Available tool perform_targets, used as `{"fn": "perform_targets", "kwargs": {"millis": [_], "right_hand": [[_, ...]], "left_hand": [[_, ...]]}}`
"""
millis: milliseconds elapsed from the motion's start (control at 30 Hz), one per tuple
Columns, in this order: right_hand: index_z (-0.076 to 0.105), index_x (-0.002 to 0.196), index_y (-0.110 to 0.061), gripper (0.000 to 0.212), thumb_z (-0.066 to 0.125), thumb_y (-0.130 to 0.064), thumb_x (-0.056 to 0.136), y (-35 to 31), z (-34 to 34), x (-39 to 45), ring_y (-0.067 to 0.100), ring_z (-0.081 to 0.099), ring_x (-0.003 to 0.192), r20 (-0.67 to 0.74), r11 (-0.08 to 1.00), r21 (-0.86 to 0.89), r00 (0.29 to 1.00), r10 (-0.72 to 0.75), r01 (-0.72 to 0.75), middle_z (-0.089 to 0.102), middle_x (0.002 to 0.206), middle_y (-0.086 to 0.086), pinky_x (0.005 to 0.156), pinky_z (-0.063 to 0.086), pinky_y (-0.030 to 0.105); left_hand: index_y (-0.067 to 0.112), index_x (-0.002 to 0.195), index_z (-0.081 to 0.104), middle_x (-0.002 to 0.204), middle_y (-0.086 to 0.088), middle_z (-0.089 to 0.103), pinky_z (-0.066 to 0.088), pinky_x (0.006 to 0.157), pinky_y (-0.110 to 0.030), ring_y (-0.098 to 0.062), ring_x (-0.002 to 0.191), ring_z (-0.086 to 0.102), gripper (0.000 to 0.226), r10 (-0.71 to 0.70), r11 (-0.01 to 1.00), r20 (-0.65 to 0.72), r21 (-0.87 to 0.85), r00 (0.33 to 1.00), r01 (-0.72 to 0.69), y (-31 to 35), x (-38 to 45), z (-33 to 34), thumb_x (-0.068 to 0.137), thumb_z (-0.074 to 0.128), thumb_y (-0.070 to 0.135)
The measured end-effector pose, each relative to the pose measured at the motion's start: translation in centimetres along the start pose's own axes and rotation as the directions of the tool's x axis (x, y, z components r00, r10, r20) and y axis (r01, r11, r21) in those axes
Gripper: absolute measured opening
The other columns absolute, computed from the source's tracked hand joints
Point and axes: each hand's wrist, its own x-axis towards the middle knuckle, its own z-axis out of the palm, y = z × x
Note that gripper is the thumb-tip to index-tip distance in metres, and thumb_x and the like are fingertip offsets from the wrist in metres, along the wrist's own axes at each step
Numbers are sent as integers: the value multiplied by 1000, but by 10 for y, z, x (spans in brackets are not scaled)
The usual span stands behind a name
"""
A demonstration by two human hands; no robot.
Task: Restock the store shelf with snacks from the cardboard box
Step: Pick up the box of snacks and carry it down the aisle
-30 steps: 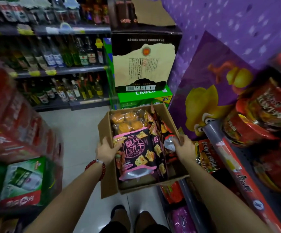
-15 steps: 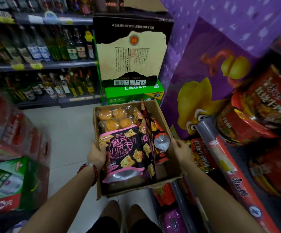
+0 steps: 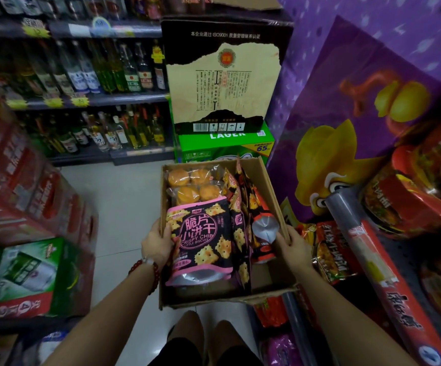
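Since the earlier frame the cardboard box (image 3: 272, 180) has drifted slightly left in the frame, and the view has turned so the bottle shelves at upper left show more. The box sits at lower centre, carried between both hands. The left hand (image 3: 157, 245) curls over its left wall; the right hand (image 3: 294, 247) grips the right wall. Inside, the biscuit bag (image 3: 201, 241) lies on top. It looks light, crinkly and crushable, best pinched by its sealed edge.
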Motion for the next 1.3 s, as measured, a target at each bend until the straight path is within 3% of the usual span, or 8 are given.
{"fn": "perform_targets", "kwargs": {"millis": [133,433,600,667,867,1000,1200,1300], "right_hand": [[58,108,-12,17,57,-24,96,-6,1,4,21,51,76,-26,993,-118,1000,-6,3,49,69,-9,69,36,28],[65,105,-11,17,58,-20,93,-27,2,-13,32,63,86,-74,994,-109,997,15,-23,67,88,11,69,43,29],[65,106,-12,17,57,-20,94,-61,-7,-32,24,54,75,-75,994,-103,997,30,-38,61,78,4,66,38,26],[66,102,-13,13,58,-19,93,-77,-14,-38,24,52,73,-91,995,-96,996,13,-22,56,71,0,66,37,26],[65,93,-8,10,59,-16,88,-121,-22,-59,32,58,79,-153,988,-150,988,22,-45,60,76,9,64,36,28],[56,75,-16,11,60,-14,85,-141,-12,-90,39,61,85,-219,985,-149,974,52,-86,60,76,15,64,39,33],[65,88,-6,10,57,-12,86,-157,16,-157,37,63,90,-377,978,-53,911,169,-204,67,88,17,68,41,32],[58,77,-11,9,59,-15,85,-160,24,-190,39,63,86,-414,974,-4,887,205,-226,63,78,13,69,45,36]], "left_hand": [[21,137,46,112,-14,66,50,95,-45,-32,104,62,40,-2,998,1,-59,1000,2,-3,3,1,100,39,37],[15,137,47,116,-15,62,45,96,-44,-33,111,59,38,35,996,3,-85,999,-35,4,-11,-24,103,35,27],[19,131,51,102,-5,64,48,90,-38,-24,95,62,34,38,993,-2,-110,999,-38,15,-15,-58,102,36,30],[23,129,51,100,-5,68,53,90,-47,-27,93,66,33,38,990,-5,-132,999,-39,15,-10,-70,101,36,33],[28,126,52,101,-6,69,55,87,-51,-27,93,68,29,67,979,58,-197,996,-55,22,-2,-106,102,36,34],[34,113,55,102,-6,69,52,92,-51,-28,97,67,22,96,981,115,-180,989,-74,20,3,-131,101,36,35],[41,110,53,97,-2,71,54,88,-50,-27,92,69,22,194,980,249,-100,949,-174,9,29,-167,96,37,47],[37,101,54,96,-2,71,55,87,-50,-27,91,69,21,225,974,300,-64,927,-216,7,29,-177,95,38,50]]}}
